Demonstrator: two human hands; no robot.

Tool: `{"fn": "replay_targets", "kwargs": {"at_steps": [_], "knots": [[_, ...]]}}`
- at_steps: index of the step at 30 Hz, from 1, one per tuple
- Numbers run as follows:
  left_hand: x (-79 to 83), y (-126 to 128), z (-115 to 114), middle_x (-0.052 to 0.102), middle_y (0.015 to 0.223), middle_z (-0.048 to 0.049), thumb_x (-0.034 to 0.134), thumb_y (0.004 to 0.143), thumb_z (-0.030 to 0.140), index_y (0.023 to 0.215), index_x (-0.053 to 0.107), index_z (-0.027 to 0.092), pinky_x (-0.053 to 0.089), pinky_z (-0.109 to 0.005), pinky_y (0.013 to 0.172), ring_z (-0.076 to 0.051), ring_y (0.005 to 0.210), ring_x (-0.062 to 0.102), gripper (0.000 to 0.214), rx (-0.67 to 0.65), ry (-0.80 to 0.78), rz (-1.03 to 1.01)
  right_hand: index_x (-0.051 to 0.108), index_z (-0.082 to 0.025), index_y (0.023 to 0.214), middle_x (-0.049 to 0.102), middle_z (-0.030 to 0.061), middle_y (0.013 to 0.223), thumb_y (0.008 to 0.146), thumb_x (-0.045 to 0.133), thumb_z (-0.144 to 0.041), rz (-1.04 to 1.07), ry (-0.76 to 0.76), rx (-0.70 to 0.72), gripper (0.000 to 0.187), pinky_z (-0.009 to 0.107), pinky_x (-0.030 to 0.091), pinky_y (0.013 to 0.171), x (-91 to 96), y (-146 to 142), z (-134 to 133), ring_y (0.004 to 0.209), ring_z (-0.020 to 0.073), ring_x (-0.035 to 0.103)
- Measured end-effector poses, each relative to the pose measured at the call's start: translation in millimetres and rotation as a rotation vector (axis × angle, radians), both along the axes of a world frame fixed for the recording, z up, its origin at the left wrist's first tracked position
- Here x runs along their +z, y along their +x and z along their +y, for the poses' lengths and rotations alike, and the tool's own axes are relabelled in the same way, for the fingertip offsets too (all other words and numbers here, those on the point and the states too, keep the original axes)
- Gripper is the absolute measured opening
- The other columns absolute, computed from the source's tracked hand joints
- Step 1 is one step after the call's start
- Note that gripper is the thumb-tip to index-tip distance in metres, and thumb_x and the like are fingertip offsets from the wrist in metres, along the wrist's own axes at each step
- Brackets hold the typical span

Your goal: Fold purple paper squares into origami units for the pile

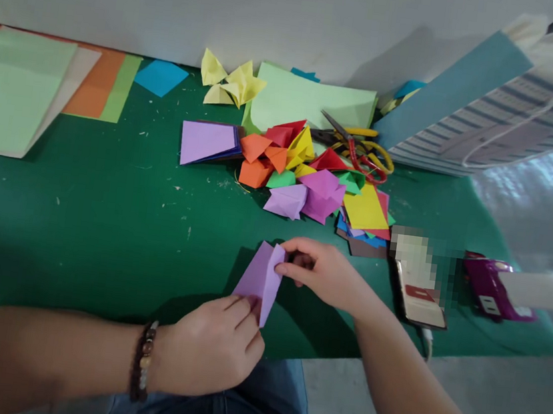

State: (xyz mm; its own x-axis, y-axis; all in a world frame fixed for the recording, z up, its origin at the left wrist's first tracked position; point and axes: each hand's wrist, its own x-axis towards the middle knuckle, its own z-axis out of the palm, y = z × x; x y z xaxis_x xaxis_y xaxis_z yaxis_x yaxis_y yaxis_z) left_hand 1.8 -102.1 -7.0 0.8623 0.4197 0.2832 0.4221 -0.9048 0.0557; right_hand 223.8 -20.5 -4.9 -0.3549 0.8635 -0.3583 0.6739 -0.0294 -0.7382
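A purple sheet of origami paper (254, 271), partly folded along its right side, is held above the green table near its front edge. My left hand (219, 344) grips its lower end, with the fingertips partly hidden behind the paper. My right hand (321, 272) pinches the upper right edge between thumb and fingers. Just beyond lies a heap of folded paper pieces, among them a lilac one (286, 199), a magenta one (322, 196) and orange ones (255, 172). A stack of purple paper (207, 143) lies left of the heap.
Scissors (351, 150) lie behind the heap, in front of a striped paper bag (499, 120). A phone (421, 302) with a cable and a purple device (491, 287) sit at the right. Large coloured sheets (15, 94) cover the far left; yellow folded pieces (234, 82) stand by the wall.
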Motion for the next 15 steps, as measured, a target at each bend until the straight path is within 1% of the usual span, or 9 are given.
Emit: {"fn": "replay_targets", "kwargs": {"at_steps": [1,2,4,6,7,9,11,13,15], "knots": [[1.3,-0.1,-0.7,0.067,0.083,-0.0086,0.057,0.086,0.019,0.082,0.059,0.013,0.050,-0.035,0.080,-0.021,0.085,0.063,0.008,0.012,0.000,0.002,0.065,-0.021,0.088,0.060,-0.0045,0.061,0.078,0.067,-0.039,-0.005,-0.016,-0.012,0.020,0.023,0.040,0.051,-0.3,-3.0,-0.3,0.053,0.0110,0.055],[3.1,-0.3,-0.8,0.064,0.076,-0.0060,0.057,0.086,0.018,0.079,0.059,0.013,0.050,-0.034,0.074,-0.020,0.077,0.062,0.008,0.018,-0.003,-0.009,0.064,-0.021,0.086,0.059,-0.0046,0.060,0.077,0.067,-0.039,-0.015,-0.015,-0.022,0.021,0.022,0.040,0.051,-0.4,-5.5,-0.8,0.053,0.0110,0.055],[8.2,-1.5,1.3,0.057,0.063,-0.0006,0.057,0.086,0.018,0.072,0.056,0.015,0.045,-0.031,0.056,-0.016,0.060,0.056,0.014,-0.003,-0.002,-0.082,0.063,-0.021,0.084,0.059,-0.0043,0.061,0.076,0.068,-0.039,-0.050,0.021,-0.033,0.021,0.023,0.039,0.051,-0.1,-9.4,-2.0,0.054,0.0111,0.055],[13.8,-3.1,5.4,0.056,0.063,0.0011,0.055,0.087,0.019,0.072,0.057,0.016,0.040,-0.029,0.049,-0.014,0.055,0.053,0.015,-0.056,0.032,-0.191,0.063,-0.021,0.083,0.059,-0.0036,0.062,0.077,0.067,-0.039,-0.088,0.064,-0.032,0.020,0.023,0.038,0.051,1.3,-12.0,-3.1,0.054,0.0112,0.053],[16.0,-3.7,7.5,0.061,0.070,-0.0003,0.054,0.088,0.019,0.079,0.061,0.015,0.043,-0.030,0.053,-0.014,0.060,0.056,0.012,-0.073,0.063,-0.226,0.063,-0.021,0.083,0.059,-0.0033,0.062,0.077,0.066,-0.039,-0.104,0.082,-0.029,0.019,0.023,0.038,0.051,2.3,-12.9,-3.5,0.054,0.0114,0.053],[17.5,-4.2,9.7,0.068,0.101,-0.0060,0.050,0.091,0.020,0.102,0.065,0.013,0.049,-0.032,0.073,-0.018,0.088,0.063,0.020,-0.053,0.123,-0.181,0.063,-0.021,0.083,0.060,-0.0030,0.063,0.078,0.065,-0.038,-0.132,0.108,-0.015,0.018,0.024,0.038,0.051,4.4,-14.0,-3.9,0.054,0.0114,0.052],[14.9,-3.3,7.9,0.063,0.123,-0.0114,0.047,0.094,0.025,0.119,0.060,0.008,0.045,-0.035,0.094,-0.023,0.113,0.057,0.033,0.010,0.142,-0.053,0.063,-0.021,0.083,0.060,-0.0034,0.063,0.079,0.064,-0.037,-0.157,0.118,-0.004,0.016,0.024,0.038,0.051,6.0,-14.4,-3.7,0.054,0.0113,0.052],[10.0,-1.6,2.5,0.059,0.129,-0.0161,0.046,0.095,0.034,0.127,0.055,0.003,0.038,-0.039,0.104,-0.027,0.122,0.053,0.045,0.064,0.118,0.050,0.063,-0.021,0.083,0.059,-0.0038,0.061,0.079,0.064,-0.037,-0.171,0.115,0.004,0.016,0.024,0.037,0.050,7.0,-14.8,-2.8,0.052,0.0113,0.053],[5.8,0.2,-4.1,0.056,0.132,-0.0194,0.046,0.095,0.040,0.130,0.052,-0.001,0.036,-0.042,0.106,-0.030,0.124,0.052,0.054,0.091,0.080,0.107,0.062,-0.021,0.082,0.060,-0.0034,0.060,0.081,0.062,-0.039,-0.168,0.112,0.011,0.018,0.024,0.037,0.050,7.1,-15.5,-1.7,0.052,0.0118,0.054]]}}
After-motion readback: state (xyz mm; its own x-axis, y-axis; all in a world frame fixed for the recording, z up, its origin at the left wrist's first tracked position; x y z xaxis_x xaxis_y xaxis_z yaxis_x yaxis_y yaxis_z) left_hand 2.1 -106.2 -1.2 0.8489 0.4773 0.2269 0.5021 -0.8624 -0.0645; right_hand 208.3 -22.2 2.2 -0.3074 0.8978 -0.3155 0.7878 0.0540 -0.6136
